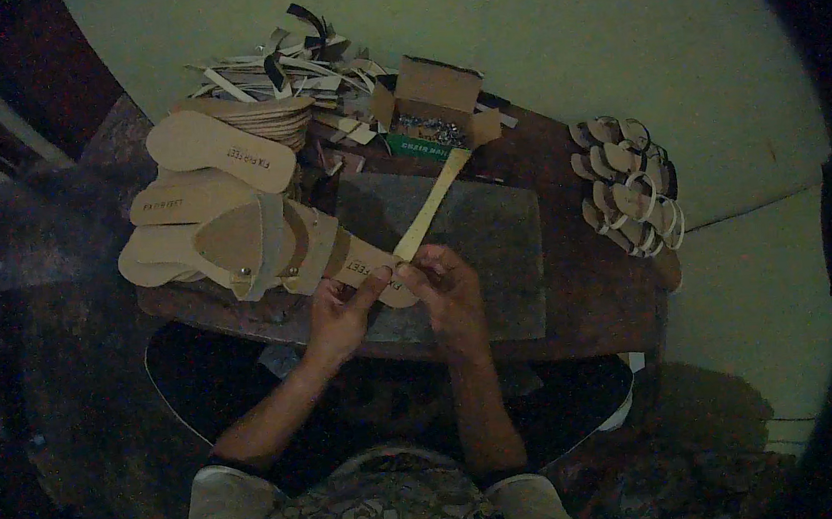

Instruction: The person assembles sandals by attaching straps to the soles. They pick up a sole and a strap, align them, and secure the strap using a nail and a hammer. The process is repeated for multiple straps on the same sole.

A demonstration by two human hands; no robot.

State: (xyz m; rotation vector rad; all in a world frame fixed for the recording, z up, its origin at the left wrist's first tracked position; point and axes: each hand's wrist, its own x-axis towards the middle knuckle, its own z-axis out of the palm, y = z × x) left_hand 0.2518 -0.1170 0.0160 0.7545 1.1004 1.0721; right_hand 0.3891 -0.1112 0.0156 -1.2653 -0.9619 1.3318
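A tan sandal (363, 260) with broad straps and round metal studs lies slantwise at the middle of the table, its heel end toward me. My left hand (341, 313) grips the near edge of the heel, thumb on top and fingers partly hidden beneath. At the heel's tip, my right hand (448, 281) is closed on a long pale yellow strap (434, 203), fingers pinched. The strap's far end points up and away, toward an open cardboard box. Both hands' fingertips are close together; the exact contact of strap and heel is hidden.
Stacked tan insoles (221, 155) stand on the left, by a heap of strip scraps (311, 74). The cardboard box (438, 86) holds small metallic pieces. A dark mat (502, 244) covers the table's middle. Several strappy sandals (628, 187) are grouped at the right, near the wall.
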